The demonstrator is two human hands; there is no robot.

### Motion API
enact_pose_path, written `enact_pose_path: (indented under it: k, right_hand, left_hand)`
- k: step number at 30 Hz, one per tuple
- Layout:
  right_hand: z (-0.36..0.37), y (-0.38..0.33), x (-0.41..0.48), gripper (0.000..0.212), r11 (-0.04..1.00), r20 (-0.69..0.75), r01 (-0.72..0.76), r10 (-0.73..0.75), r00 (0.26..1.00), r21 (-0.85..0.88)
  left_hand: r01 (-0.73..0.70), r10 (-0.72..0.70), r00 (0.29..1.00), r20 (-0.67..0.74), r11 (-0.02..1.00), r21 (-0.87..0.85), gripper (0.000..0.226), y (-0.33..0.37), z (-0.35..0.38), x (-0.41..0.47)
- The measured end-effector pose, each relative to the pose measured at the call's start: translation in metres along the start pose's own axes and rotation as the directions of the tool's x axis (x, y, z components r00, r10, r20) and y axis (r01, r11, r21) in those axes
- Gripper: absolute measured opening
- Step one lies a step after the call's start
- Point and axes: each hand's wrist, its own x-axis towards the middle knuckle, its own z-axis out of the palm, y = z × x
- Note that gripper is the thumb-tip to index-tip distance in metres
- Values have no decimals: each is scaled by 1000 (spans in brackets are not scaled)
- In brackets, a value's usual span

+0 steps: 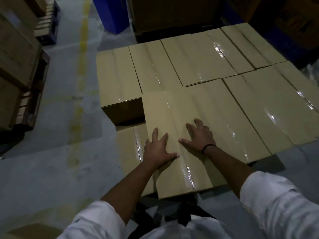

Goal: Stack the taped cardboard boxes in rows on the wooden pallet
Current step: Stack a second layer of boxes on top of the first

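Observation:
A long taped cardboard box (172,111) lies in front of me on top of the stack, its near end toward my body. My left hand (159,150) presses flat on its top left of the tape seam, fingers spread. My right hand (198,137) rests flat on the right of the seam, a black band at its wrist. Several more taped boxes (203,61) lie in rows beyond and to the right. A lower box (131,145) shows at the left, one layer down. The pallet beneath is hidden.
Grey floor with a worn yellow line (81,69) runs along the left. Stacked cartons on a pallet (19,69) stand at far left. A blue bin (112,12) and dark crates sit behind the stack. One loose carton (32,230) lies at the bottom left.

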Motion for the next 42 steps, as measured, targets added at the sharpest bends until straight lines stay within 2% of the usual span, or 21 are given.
enact_pose_path:
  k: [12,17,27,33,37,42]
  right_hand:
    - [15,59,51,91,991,108,134,-134,985,9]
    - [21,64,67,86,984,98,176,-177,979,25]
    - [39,66,84,80,977,129,175,-159,979,-121]
    - [43,65,94,68,980,123,156,-141,982,-125]
    - [44,74,82,68,967,126,185,-164,978,-173]
    - [46,98,42,68,968,152,199,-176,973,-152]
  left_hand:
    - [50,-50,998,35,999,-10,104,16,40,41]
    - [65,-65,997,51,998,-15,104,11,44,58]
    - [77,-73,996,59,995,-70,103,-2,65,78]
    - [142,-139,990,32,984,-112,101,4,79,87]
    - [145,-139,988,69,985,-89,104,5,76,87]
    - [222,-209,963,172,973,-58,117,22,72,79]
